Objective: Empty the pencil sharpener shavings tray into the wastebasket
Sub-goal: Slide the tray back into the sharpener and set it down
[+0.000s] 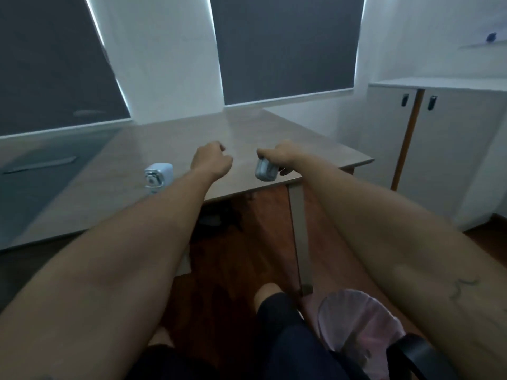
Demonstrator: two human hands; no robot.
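A white pencil sharpener (158, 174) with a metal crank stands on the wooden desk (170, 133) near its front edge. My right hand (279, 157) is shut on the small translucent grey shavings tray (264, 170), held just above the desk's front right part. My left hand (211, 160) is curled into a loose fist with nothing in it, to the right of the sharpener and apart from it. The wastebasket (356, 322), lined with a pinkish bag, stands on the floor at the lower right, partly behind my right forearm.
A desk leg (300, 237) drops to the wooden floor just left of the wastebasket. A white cabinet (439, 149) stands at the right. A grey ruler-like strip (41, 165) lies on the desk's left part. My knees and a dark chair arm (419, 357) fill the bottom.
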